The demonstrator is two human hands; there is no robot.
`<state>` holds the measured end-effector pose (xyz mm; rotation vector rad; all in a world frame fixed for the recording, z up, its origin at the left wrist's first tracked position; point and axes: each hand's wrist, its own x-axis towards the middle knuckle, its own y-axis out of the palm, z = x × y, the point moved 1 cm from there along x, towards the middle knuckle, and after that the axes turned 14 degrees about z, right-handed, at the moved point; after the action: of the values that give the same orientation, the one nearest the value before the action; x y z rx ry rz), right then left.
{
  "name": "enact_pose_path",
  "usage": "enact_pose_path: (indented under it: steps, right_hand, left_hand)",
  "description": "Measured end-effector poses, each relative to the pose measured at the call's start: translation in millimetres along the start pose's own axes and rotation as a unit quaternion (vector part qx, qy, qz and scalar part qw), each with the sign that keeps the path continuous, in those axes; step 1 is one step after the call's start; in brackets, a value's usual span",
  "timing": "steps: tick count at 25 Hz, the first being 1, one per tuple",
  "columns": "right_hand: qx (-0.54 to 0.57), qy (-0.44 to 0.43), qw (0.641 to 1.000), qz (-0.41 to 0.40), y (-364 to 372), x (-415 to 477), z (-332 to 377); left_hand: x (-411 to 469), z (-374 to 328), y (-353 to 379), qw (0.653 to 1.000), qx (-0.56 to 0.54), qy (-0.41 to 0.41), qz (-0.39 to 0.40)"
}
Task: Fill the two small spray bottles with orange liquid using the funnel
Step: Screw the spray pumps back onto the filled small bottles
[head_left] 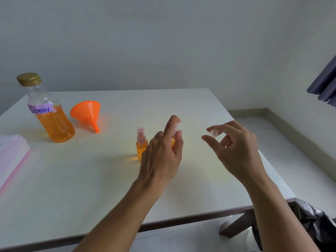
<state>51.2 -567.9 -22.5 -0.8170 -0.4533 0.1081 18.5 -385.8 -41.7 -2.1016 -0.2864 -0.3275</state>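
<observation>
Orange liquid is seen in both small spray bottles in the head view. One spray bottle stands upright on the white table, capped with a clear cover, just left of the left hand. A second spray bottle is gripped by the left hand; it is mostly hidden behind the fingers, and only a strip of orange body and a blurred pale top are visible. The left fingers are wrapped closed around this bottle, with the index finger raised onto its top. A small clear cap is pinched between the thumb and fingertips of the right hand, which is held above the table, apart from the left hand; the remaining right fingers are loosely curled.

At the far left of the table, a large bottle marked "Spray" is positioned upright, partly filled with orange liquid and closed with a gold lid. An orange funnel is laid on its side just beside it, spout pointing toward the viewer. A stack of pale sheets is located at the left edge.
</observation>
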Motion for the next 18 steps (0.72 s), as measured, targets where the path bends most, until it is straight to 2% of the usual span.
enact_pose_path:
  steps: [6,10,14,18]
  right_hand:
    - [0.008,0.004,1.000,-0.002,-3.2,-1.9,-4.0]
    - [0.120,0.034,0.992,-0.010,-3.3,-0.9,1.4]
    - [0.251,0.024,0.967,0.040,3.5,1.6,20.7]
    - [0.240,0.014,0.967,0.079,14.1,2.4,34.5]
  left_hand:
    - [-5.5,4.7,4.6,0.999,0.018,-0.004,0.031]
    - [-10.9,2.0,-2.5,0.993,-0.070,0.001,0.095]
    - [-29.4,12.4,-17.0,0.971,-0.116,-0.012,0.209]
    - [-44.7,27.5,-30.4,0.961,-0.136,0.012,0.239]
